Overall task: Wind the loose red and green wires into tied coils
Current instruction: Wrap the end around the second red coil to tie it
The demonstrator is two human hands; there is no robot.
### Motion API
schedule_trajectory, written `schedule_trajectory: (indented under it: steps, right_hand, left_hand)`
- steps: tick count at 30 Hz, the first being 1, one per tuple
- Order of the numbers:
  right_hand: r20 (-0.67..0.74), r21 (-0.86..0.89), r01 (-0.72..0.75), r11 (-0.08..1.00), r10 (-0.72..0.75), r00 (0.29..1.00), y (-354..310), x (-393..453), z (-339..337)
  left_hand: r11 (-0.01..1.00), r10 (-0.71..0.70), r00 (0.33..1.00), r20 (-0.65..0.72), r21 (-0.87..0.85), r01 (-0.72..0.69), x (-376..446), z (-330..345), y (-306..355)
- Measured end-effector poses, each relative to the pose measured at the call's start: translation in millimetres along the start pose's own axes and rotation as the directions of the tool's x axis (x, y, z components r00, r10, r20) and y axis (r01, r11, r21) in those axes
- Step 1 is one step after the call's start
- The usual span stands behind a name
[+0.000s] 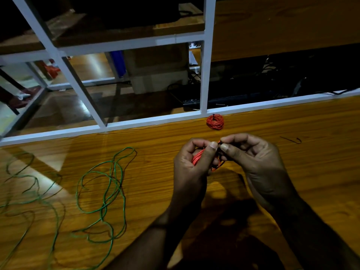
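left hand point(191, 168): bare | right hand point(259, 162): bare | forearms: no sleeves visible, possibly hidden in dim light

No readable text, labels, brands or nos. anywhere: none on the wooden surface point(253, 191), none on the tied red coil point(215, 122) near its far edge, none on the dim boxes beyond that edge.

orange-brown wood-grain desk point(292, 172). white metal frame point(204, 75) along its far edge. beyond it, pale boxy plastic unit point(157, 75) on the floor, black cables point(272, 71) right, blue object point(117, 63) left.
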State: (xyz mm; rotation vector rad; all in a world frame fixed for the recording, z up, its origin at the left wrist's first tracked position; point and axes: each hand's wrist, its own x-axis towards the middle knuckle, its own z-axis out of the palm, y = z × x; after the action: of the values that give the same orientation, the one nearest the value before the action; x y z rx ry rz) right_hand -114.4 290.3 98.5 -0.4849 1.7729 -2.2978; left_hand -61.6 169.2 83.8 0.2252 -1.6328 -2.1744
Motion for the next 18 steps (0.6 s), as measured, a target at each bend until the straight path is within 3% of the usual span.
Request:
schedule_trajectory:
  steps: [14,18]
  right_hand:
    - [-0.003,-0.046,0.006,0.999,-0.006,1.0,1.0,-1.6,0.1]
    - [-0.001,0.01,-0.005,1.0,0.005,1.0,2.2,-1.8,0.6]
  left_hand:
    - [0.998,-0.045,0.999,0.025,-0.039,0.046,-0.2,-2.2,-3.1]
    - [0.998,-0.048,0.998,0.033,-0.034,0.049,-1.0,-2.2,-3.8]
